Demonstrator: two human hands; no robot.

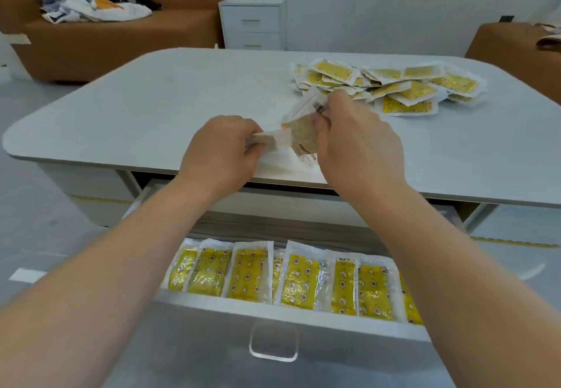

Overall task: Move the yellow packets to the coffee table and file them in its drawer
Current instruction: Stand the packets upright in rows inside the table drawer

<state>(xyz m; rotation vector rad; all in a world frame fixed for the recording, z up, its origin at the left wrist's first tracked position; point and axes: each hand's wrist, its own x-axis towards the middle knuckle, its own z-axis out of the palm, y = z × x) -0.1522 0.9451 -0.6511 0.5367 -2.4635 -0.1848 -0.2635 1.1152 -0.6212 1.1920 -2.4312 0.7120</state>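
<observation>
A pile of yellow packets (391,84) lies on the right part of the white coffee table (151,108). Above the table's near edge, my left hand (221,147) and my right hand (358,138) both grip packets (300,132) turned with their pale printed backs toward me; how many they hold I cannot tell. Below my arms the table's drawer (273,311) stands pulled out, with a row of several yellow packets (300,278) filed upright against its front wall.
A clear handle (273,342) hangs on the drawer front. Behind the table are a brown sofa (121,38) with clothes heaped on it, a white drawer cabinet (252,23), and another brown seat (516,50) at the right.
</observation>
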